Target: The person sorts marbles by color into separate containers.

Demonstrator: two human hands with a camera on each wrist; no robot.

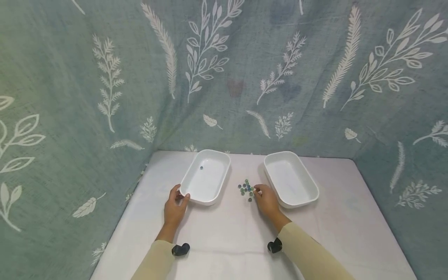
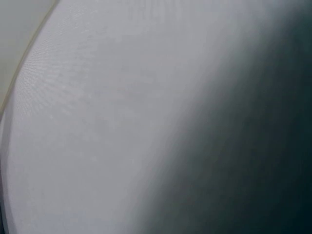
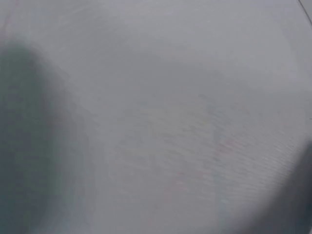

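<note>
My left hand (image 1: pixel 175 208) grips the near left corner of a white rectangular tray (image 1: pixel 207 201), thumb at the front rim and fingers along the side. One small dark marble (image 1: pixel 201 168) lies inside that tray, toward its far end. Between the two trays, a loose cluster of green and blue glass marbles (image 1: pixel 245 190) sits on the table. My right hand (image 1: pixel 267 201) reaches to the cluster's right side, its fingertips beside a green marble (image 1: pixel 252 189); whether they pinch one is too small to tell. Both wrist views are blurred and show neither hand clearly.
A second white tray (image 1: pixel 316 193) stands close to the right hand, on its right. White cloth covers the table (image 1: pixel 217 233). Green leaf-patterned fabric (image 1: pixel 238 116) hangs behind and at both sides. Black wrist devices (image 1: pixel 181 249) sit by both cuffs.
</note>
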